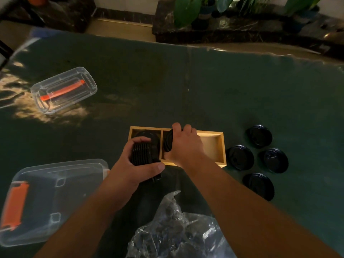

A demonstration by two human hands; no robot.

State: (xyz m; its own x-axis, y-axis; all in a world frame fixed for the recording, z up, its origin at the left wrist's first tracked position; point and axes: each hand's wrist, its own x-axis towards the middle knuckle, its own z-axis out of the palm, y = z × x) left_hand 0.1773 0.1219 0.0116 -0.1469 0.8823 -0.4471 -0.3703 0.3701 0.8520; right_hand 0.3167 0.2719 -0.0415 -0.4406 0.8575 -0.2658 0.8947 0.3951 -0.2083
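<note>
Lid stack (141, 154), clamped in the left grip (128, 164), stands at the left compartment of the wooden tray (211, 146); the right grip (186, 146) clamps one lid (168, 140) upright alongside.

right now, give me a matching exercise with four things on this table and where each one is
Things:
1. stack of black lids
2. single black lid
3. four loose black lids
4. crumpled plastic bag

Places:
a. flat on the table, right of the wooden box
b. gripped by the left hand
c. nearest the camera, between the forearms
d. held on edge by the right hand, inside the box

Pairs: 1-b, 2-d, 3-a, 4-c
</note>
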